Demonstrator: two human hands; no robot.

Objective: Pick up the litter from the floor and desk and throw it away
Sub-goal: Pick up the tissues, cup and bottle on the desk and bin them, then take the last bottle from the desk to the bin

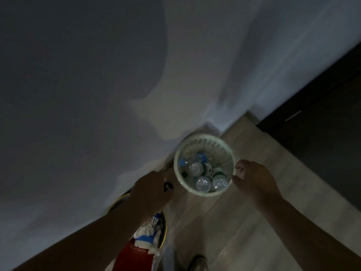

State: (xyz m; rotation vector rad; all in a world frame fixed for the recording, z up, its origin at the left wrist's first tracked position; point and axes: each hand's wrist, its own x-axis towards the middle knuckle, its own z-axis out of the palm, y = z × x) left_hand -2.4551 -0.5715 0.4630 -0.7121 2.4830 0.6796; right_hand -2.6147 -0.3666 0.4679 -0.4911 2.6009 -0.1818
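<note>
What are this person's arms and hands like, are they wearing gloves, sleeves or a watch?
Both forearms are bare as far as the frame shows. No gloves, sleeves or watch appear on the left hand or the right hand. A small dark curved shape sits at the left hand's knuckles; the dim picture does not tell what it is.

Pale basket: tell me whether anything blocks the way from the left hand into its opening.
Nothing visible does. The left hand hovers just left of the pale basket, whose mouth is uncovered; the bottles lie low inside. The right hand is at the right rim, not across the opening.
</note>
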